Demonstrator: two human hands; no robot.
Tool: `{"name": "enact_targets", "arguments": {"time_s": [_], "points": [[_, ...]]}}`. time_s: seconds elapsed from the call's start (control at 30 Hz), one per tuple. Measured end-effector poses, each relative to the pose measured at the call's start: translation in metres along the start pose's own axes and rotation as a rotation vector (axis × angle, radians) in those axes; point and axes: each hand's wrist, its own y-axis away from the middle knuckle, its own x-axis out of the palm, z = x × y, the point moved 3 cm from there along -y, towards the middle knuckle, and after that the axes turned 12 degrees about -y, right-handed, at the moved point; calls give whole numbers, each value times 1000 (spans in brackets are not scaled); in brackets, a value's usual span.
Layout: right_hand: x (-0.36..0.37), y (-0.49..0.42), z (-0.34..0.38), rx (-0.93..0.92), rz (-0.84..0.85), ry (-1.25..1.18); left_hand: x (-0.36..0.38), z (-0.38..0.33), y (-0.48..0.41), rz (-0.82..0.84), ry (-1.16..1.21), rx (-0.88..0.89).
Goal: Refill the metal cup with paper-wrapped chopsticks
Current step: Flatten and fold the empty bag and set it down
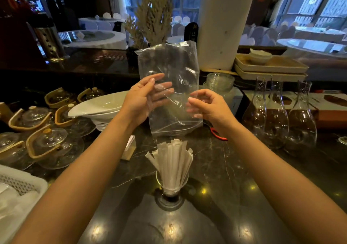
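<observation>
From the head camera, the metal cup (171,182) stands on the dark marble counter (234,178) directly in front of the person, already packed with paper-wrapped chopsticks (171,161) that fan out above its rim. The exact number of chopsticks cannot be counted; there look to be well over a dozen.

Above the cup, both hands hold up one clear plastic bag (169,86), which looks empty. The left hand (144,99) has its fingers mostly straight and close together, thumb in front, pinching the bag's left edge. The right hand (208,106) curls loosely at the bag's right edge; whether its fingertips actually grip the film cannot be told.

The wrapped chopsticks are probably light, stiff along their length, and a little slippery in their paper sleeves; a bundle is best gripped around the middle so the sticks do not slide apart. The cup, with its narrow foot and tall load, may tip if knocked at the top.

To the right stand three glass carafes (277,116); to the left, at least five glass-lidded teapots (48,140) and one white boat-shaped dish (101,106). Behind the carafes sit two stacked trays (270,67).
</observation>
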Motion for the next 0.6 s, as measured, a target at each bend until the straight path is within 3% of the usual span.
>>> {"name": "enact_targets", "arguments": {"time_s": [0.33,0.6], "points": [[-9,21,6,56,-58,9,0,-1,11,-67,219,-23],[-22,33,7,-93,-242,53,-8,13,27,-87,290,-79]]}}
